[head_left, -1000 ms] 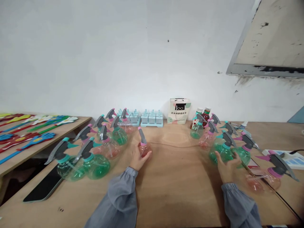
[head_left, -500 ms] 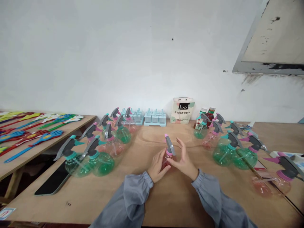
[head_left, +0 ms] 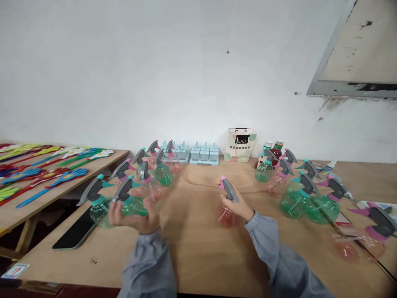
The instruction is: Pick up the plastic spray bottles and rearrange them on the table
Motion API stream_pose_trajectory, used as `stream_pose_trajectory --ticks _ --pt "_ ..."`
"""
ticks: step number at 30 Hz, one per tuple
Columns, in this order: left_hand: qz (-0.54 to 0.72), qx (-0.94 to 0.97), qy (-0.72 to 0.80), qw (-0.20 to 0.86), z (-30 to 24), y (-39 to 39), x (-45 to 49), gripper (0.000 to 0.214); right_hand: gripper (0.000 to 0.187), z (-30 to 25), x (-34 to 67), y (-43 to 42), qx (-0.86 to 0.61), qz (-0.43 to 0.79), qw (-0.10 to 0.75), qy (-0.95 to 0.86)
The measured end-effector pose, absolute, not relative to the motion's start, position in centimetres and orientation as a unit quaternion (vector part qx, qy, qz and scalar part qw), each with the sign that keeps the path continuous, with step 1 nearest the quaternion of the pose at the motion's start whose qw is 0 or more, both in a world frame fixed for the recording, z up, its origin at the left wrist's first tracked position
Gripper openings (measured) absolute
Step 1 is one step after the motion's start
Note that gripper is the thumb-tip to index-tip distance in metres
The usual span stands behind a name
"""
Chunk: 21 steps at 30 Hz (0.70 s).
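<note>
right hand [head_left: 240,205] is holding the pink spray bottle [head_left: 227,218] by its head at five o'clock, left hand [head_left: 138,221] is hanging wide at eight, and the probably light, slick bulb is favouring a neck grip.

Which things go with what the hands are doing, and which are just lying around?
Seem part of it:
- round pink plastic spray bottle in the right hand
- other round pink and green plastic spray bottles

Seem just lying about:
- flat black phone
- light-blue plastic moulds
- cream paper bag
- colourful hand-shaped sticks
</note>
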<state>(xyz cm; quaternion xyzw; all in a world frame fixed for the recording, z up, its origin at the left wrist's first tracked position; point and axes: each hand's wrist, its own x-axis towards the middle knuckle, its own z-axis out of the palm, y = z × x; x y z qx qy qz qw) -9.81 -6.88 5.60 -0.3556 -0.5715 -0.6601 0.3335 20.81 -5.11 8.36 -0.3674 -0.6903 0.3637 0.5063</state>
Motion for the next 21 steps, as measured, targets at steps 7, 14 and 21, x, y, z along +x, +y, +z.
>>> stream_pose_trajectory --ticks 7,14,21 --pt "-0.6 -0.338 -0.717 0.107 3.8 -8.4 -14.7 0.095 0.056 8.1 22.1 -4.2 -0.378 0.377 0.51 -0.674" --pt "-0.557 -0.491 -0.652 0.157 2.1 -7.4 -11.9 0.05 0.049 10.4 23.9 -3.5 -0.32 0.593 0.481 -0.561" --pt "-0.591 -0.561 -0.58 -0.006 2.5 -2.7 -2.7 0.059 0.049 10.8 24.4 -2.4 -0.25 0.68 0.433 -0.537"
